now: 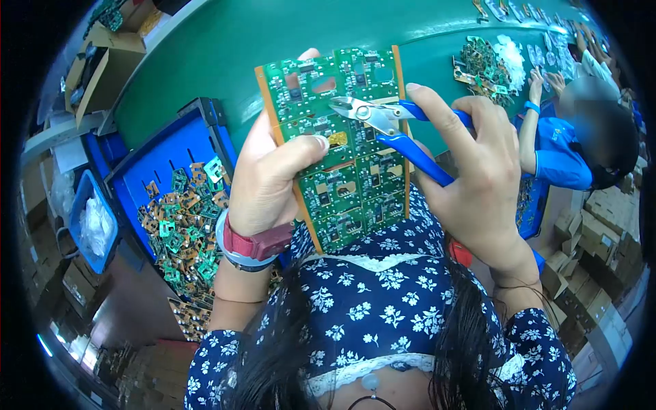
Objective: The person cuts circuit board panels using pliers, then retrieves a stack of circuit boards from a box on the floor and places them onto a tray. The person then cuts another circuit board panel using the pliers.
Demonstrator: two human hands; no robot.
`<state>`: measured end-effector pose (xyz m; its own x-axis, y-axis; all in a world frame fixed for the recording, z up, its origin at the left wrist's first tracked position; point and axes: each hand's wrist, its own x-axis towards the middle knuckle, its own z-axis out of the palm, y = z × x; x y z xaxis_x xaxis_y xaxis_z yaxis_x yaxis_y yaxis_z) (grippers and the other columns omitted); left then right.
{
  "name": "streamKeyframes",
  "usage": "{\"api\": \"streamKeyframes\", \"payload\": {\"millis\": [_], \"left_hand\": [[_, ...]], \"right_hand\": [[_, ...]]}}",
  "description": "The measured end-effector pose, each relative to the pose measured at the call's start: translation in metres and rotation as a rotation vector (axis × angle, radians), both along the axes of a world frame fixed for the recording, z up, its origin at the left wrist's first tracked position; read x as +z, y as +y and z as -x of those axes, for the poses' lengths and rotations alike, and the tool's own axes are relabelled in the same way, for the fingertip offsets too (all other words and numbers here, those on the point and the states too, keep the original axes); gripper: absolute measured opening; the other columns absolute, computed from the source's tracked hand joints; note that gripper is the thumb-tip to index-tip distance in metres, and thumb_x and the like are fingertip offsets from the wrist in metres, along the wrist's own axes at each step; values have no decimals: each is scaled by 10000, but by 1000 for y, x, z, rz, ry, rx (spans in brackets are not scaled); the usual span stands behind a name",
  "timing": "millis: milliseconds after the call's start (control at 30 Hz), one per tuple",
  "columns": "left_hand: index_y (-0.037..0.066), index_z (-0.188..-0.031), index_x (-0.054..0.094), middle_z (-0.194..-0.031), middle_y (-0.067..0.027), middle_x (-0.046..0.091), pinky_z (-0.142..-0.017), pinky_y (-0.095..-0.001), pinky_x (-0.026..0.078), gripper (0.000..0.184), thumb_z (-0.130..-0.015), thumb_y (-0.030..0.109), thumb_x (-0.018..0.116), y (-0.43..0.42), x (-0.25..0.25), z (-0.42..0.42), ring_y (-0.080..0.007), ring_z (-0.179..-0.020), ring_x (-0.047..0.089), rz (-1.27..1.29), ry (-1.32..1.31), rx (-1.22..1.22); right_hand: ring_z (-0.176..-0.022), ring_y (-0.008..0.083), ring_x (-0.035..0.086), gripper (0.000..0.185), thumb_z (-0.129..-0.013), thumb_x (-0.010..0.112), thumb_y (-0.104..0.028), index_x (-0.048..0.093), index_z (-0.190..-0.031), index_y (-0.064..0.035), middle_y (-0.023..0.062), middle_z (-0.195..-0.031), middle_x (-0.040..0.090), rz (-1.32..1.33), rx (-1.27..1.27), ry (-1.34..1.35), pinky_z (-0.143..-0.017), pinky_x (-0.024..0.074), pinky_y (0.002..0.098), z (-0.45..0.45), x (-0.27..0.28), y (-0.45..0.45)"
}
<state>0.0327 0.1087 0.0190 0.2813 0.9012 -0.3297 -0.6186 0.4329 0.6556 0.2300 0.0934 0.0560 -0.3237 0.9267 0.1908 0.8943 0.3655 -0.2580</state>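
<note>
A green circuit board panel (383,174) with orange side strips is held up in front of me, made of several joined boards with cut-out holes. My left hand (270,167) grips it from the left edge, thumb on the front face and fingers behind. In my right hand (478,164) is a pair of diagonal cutters (420,158) with blue handles, the handles spread apart. Their metal jaws point left and lie over the upper middle of the panel; whether they touch it I cannot tell.
A blue bin (147,164) at left holds a heap of small boards (184,232). A blue basket (92,222) contains clear plastic. On the green table (260,31), more boards (482,68) are piled beside white material (509,58). A co-worker in a blue shirt (560,147) sits at right, near cardboard boxes (598,236).
</note>
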Motion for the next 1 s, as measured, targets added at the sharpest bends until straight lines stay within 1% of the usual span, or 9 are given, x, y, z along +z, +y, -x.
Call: {"api": "streamKeyframes", "payload": {"millis": [100,267,367,500,700,933,1000], "left_hand": [[-1,-1469,173,-1375,-182,420,-993,-382,437,775,-775,-53,513,1,-2,0,-255,-1215,503,-5,-5,-45],[1,-1473,158,-1390,-185,405,-1035,-397,396,806,-740,-81,484,-1,2,5,-268,-1250,472,2,38,-68],[5,-1474,159,-1415,-195,380,-1077,-403,341,833,-704,-106,457,-2,1,18,-277,-1280,445,124,-213,-139],[1,-1471,164,-1425,-199,374,-1095,-399,314,858,-668,-127,439,-5,-6,17,-282,-1304,421,112,-289,-149],[-6,-1465,172,-1425,-197,378,-1094,-402,320,865,-649,-139,426,-7,-7,19,-285,-1304,421,143,-346,-140],[-11,-1451,203,-1388,-192,420,-1084,-412,341,832,-655,-138,413,-8,-8,20,-286,-1277,449,140,-386,-115],[-41,-1438,206,-1388,-216,411,-1092,-450,327,827,-637,-118,397,-7,-4,18,-328,-1284,429,146,-289,-118]], "right_hand": [[-815,268,525,627,-622,778,-65,612,-1218,-167,90,-886,520,-2,11,-6,-720,424,366,3,1,0],[-814,266,525,605,-633,780,-76,617,-1210,-151,88,-896,524,47,34,-45,-712,426,366,2,7,-3],[-813,265,523,592,-640,777,-80,619,-1207,-150,87,-903,523,81,57,-43,-716,426,366,2,12,-8],[-809,262,520,580,-648,768,-83,622,-1205,-153,86,-907,519,109,77,-40,-736,424,368,5,11,-13],[-807,257,514,573,-655,758,-89,623,-1207,-161,84,-906,514,93,95,-114,-780,416,379,7,14,-15],[-813,255,511,575,-663,757,-96,618,-1215,-177,79,-914,512,90,100,-147,-790,408,391,11,16,-18],[-814,254,510,574,-665,757,-97,617,-1216,-180,78,-915,510,89,98,-149,-790,407,392,12,16,-18]]}}
